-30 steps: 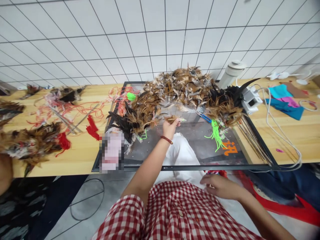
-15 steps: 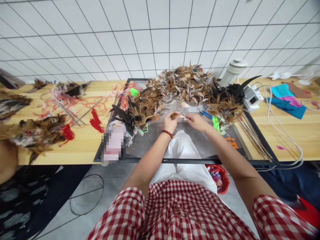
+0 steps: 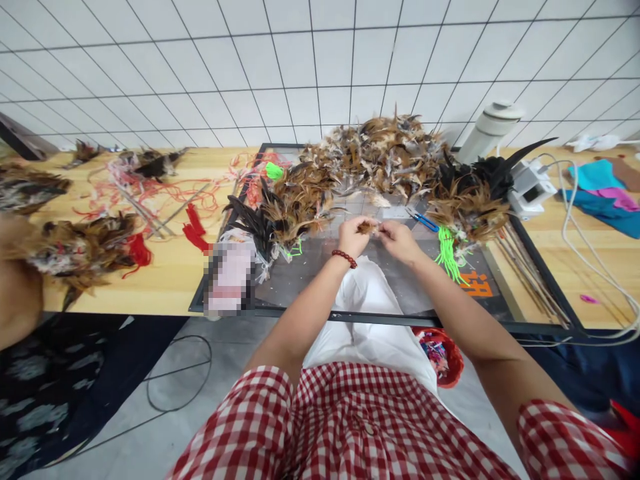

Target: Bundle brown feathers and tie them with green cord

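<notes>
My left hand (image 3: pixel 354 238) is closed around a small bunch of brown feathers (image 3: pixel 366 228). Close against it, my right hand (image 3: pixel 397 241) pinches at the end of the bunch; what lies between its fingertips is too small to make out. Both hands are over a dark framed board (image 3: pixel 320 283). A large heap of brown feathers (image 3: pixel 385 157) curves around behind them. Blue thread snips (image 3: pixel 424 220) lie to the right of my right hand, near a bundle of neon green cords (image 3: pixel 450 253).
A pale thermos (image 3: pixel 490 130) and a white power adapter (image 3: pixel 531 190) stand at the back right. Thin sticks (image 3: pixel 533 273) lie along the board's right side. Red tassels (image 3: pixel 194 230) and tangled pink string are on the left, beside another person's arm (image 3: pixel 20 287). A red basket (image 3: pixel 453 360) is below.
The camera view has shifted, so the table things appear displaced. My two hands have come closer together at the feather bunch.
</notes>
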A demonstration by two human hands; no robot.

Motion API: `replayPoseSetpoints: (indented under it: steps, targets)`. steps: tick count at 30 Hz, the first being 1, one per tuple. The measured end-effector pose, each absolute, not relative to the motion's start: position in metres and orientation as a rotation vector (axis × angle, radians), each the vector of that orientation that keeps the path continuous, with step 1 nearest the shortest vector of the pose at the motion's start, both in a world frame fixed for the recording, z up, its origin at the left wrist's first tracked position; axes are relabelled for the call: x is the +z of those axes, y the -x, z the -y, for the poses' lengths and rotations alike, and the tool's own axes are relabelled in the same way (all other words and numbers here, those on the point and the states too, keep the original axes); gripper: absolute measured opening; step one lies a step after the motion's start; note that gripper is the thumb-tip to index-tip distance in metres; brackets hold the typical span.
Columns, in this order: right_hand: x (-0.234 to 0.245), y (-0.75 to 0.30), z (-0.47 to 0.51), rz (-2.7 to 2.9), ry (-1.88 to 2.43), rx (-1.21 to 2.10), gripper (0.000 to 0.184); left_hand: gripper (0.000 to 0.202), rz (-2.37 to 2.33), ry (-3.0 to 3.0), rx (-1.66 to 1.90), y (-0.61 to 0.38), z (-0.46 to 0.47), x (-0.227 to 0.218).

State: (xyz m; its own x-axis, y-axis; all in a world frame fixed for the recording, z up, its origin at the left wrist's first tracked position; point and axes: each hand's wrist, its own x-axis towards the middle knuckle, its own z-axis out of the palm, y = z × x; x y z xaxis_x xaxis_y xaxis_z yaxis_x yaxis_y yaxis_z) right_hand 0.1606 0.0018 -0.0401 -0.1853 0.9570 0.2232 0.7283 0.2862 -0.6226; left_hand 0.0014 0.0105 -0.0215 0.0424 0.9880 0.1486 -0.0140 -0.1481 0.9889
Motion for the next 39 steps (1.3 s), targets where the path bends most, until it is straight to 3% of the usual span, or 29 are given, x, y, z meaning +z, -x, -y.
replayPoseSetpoints:
  steps: [26, 33, 37, 39]
  targets:
    - [-0.043, -0.158, -0.003, 1.862, 1.313, 0.709, 0.026, 0.035, -1.045, -1.521, 1.156, 0.004, -0.007, -0.024]
    - [-0.026, -0.16, -0.008, 1.375, 1.154, 0.927, 0.044, 0.048, -0.995, -1.08, 1.41, -0.003, -0.013, -0.024]
    - [-0.017, -0.162, -0.004, 1.129, 1.095, 1.029, 0.057, 0.021, -1.017, -0.998, 1.234, -0.004, -0.012, -0.019]
    - [-0.019, -0.16, -0.005, 1.116, 1.084, 1.054, 0.061, 0.018, -0.956, -1.006, 1.111, -0.004, -0.007, -0.016]
